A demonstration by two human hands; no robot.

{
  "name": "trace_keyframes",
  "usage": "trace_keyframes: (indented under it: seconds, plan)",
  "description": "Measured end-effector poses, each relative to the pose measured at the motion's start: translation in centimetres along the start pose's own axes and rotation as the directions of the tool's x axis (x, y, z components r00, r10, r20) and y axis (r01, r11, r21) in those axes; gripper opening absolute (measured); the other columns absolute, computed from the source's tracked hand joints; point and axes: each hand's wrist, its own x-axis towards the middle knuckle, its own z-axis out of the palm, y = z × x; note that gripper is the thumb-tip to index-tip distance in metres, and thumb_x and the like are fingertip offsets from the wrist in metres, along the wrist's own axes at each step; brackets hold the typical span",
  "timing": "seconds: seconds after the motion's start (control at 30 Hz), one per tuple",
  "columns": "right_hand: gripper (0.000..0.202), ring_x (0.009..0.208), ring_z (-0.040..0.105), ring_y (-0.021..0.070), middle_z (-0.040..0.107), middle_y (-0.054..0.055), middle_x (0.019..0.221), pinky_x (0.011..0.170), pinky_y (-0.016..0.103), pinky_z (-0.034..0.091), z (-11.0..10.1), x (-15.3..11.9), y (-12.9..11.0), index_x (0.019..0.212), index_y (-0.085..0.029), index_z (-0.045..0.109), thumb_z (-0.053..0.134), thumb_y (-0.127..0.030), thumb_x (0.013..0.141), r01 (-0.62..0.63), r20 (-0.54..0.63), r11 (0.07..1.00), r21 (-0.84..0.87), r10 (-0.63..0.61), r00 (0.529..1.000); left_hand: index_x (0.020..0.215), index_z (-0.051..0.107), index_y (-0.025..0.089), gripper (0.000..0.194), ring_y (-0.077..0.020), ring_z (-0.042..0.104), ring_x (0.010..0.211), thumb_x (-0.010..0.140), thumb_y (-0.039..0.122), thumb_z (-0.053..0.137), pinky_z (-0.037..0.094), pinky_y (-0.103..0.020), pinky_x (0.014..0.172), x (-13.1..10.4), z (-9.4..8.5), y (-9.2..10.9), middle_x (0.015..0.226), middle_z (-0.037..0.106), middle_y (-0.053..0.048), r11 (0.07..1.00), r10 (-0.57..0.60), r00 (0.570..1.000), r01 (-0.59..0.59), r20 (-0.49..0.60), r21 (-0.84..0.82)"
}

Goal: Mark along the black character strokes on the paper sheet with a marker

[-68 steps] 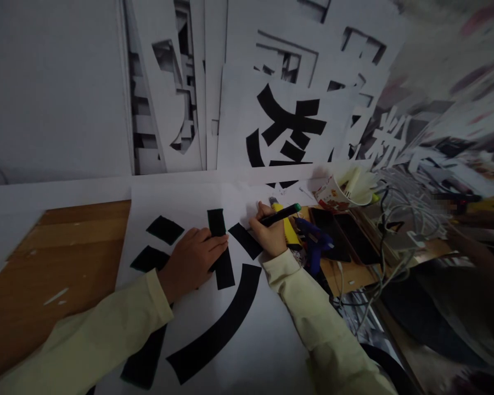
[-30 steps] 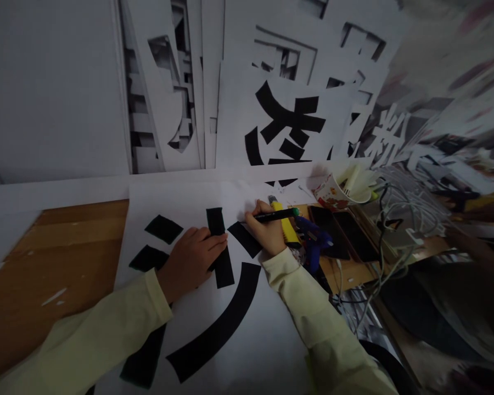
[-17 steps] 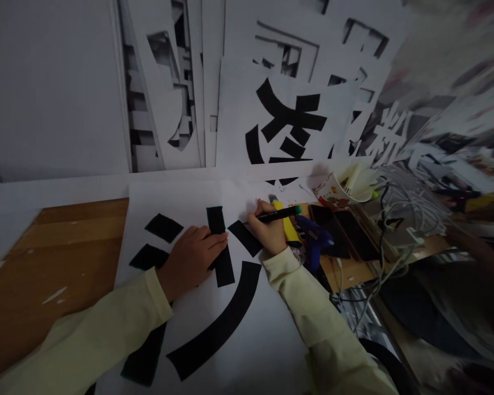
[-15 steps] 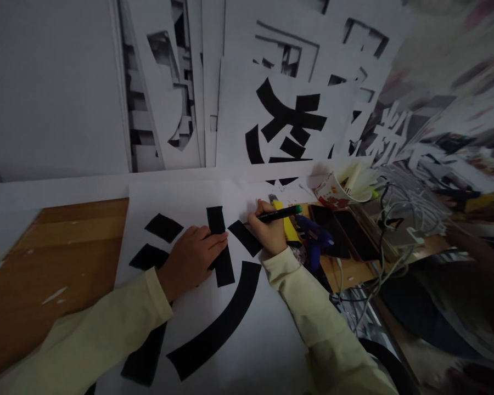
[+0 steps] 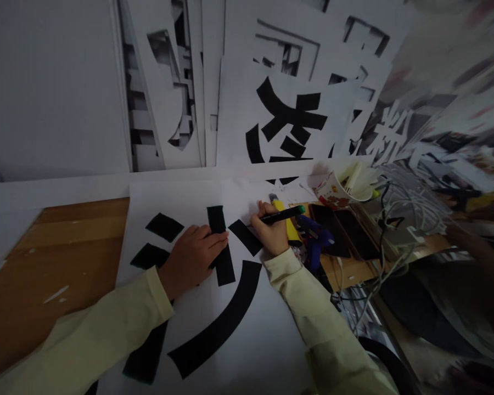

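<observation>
A large white sheet [image 5: 206,340] with bold black strokes lies on the desk in front of me. My left hand [image 5: 192,255] is laid on it palm down, fingers resting across the upright black stroke [image 5: 227,267] and nothing gripped. In my right hand [image 5: 271,230] is a slim black marker pen [image 5: 284,214] with a green end, leaning to the right. Its tip is close to the upper edge of the short slanted black stroke [image 5: 246,237]; whether it touches the sheet I cannot tell. A long curved black stroke [image 5: 222,329] runs below both hands.
A yellow utility knife [image 5: 291,227], a blue glue gun [image 5: 316,236] and dark phones [image 5: 356,233] lie right of my right hand. Behind them stand a paper cup [image 5: 333,190] and tangled cables [image 5: 399,258]. Cut-out white boards [image 5: 239,33] lean at the back.
The marker pen and my right hand have shifted very slightly to the right. My left hand stays on the same black stroke.
</observation>
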Motion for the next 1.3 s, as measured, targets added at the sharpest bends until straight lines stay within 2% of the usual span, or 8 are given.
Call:
trace_keyframes:
  seconds: [0.17, 0.33, 0.57, 1.03, 1.3]
  plan:
    - [0.027, 0.052, 0.031, 0.0114, 0.03, -0.008, 0.054, 0.074, 0.036, 0.047, -0.1, -0.2, 0.0, 0.056, -0.024, 0.032, 0.056, -0.016, 0.066, 0.001, -0.011, 0.999, 0.036, -0.001, 1.0, 0.111, 0.064, 0.009, 0.04, -0.0225, 0.053, 0.084, 0.074, -0.002, 0.052, 0.045, -0.037, 0.069, 0.0, -0.1, 0.0, 0.114, 0.069, -0.007, 1.0, -0.002, 1.0, 0.002, 0.013, -0.011]
    - [0.028, 0.051, 0.03, 0.0108, 0.029, -0.008, 0.053, 0.084, 0.039, 0.048, -0.2, -0.2, -0.2, 0.055, -0.024, 0.032, 0.056, -0.015, 0.065, -0.01, -0.017, 0.999, 0.037, 0.01, 1.0, 0.11, 0.064, 0.01, 0.038, -0.0227, 0.053, 0.084, 0.074, 0.0, 0.056, 0.045, -0.037, 0.069, 0.0, -0.1, 0.1, 0.114, 0.07, -0.007, 1.0, 0.001, 1.0, -0.001, 0.006, -0.004]
    - [0.026, 0.051, 0.03, 0.0103, 0.029, -0.009, 0.054, 0.091, 0.041, 0.048, -0.3, -0.5, -0.2, 0.055, -0.023, 0.033, 0.055, -0.014, 0.066, -0.03, -0.019, 0.998, 0.053, 0.031, 0.999, 0.11, 0.065, 0.01, 0.041, -0.0222, 0.054, 0.084, 0.073, -0.001, 0.052, 0.045, -0.036, 0.068, 0.0, -0.1, 0.1, 0.114, 0.07, -0.006, 1.0, -0.007, 1.0, 0.007, 0.012, 0.0]
    - [0.025, 0.057, 0.037, 0.0133, 0.033, -0.006, 0.056, 0.083, 0.037, 0.048, -0.8, -0.9, -0.3, 0.056, -0.024, 0.032, 0.054, -0.016, 0.064, -0.054, -0.035, 0.999, 0.006, 0.054, 0.998, 0.111, 0.065, 0.011, 0.042, -0.0224, 0.054, 0.083, 0.073, -0.001, 0.051, 0.045, -0.037, 0.069, 0.0, -0.2, 0.0, 0.115, 0.069, -0.008, 1.0, -0.006, 1.0, 0.006, 0.031, 0.001]
    - [0.025, 0.053, 0.035, 0.0125, 0.031, -0.007, 0.054, 0.078, 0.036, 0.048, -1.1, -1.2, -0.6, 0.055, -0.024, 0.033, 0.054, -0.015, 0.064, -0.066, -0.029, 0.998, 0.015, 0.066, 0.997, 0.11, 0.065, 0.011, 0.041, -0.0226, 0.055, 0.083, 0.073, -0.002, 0.053, 0.045, -0.037, 0.069, 0.0, -0.3, 0.0, 0.114, 0.07, -0.007, 1.0, -0.007, 1.0, 0.008, 0.03, -0.007]
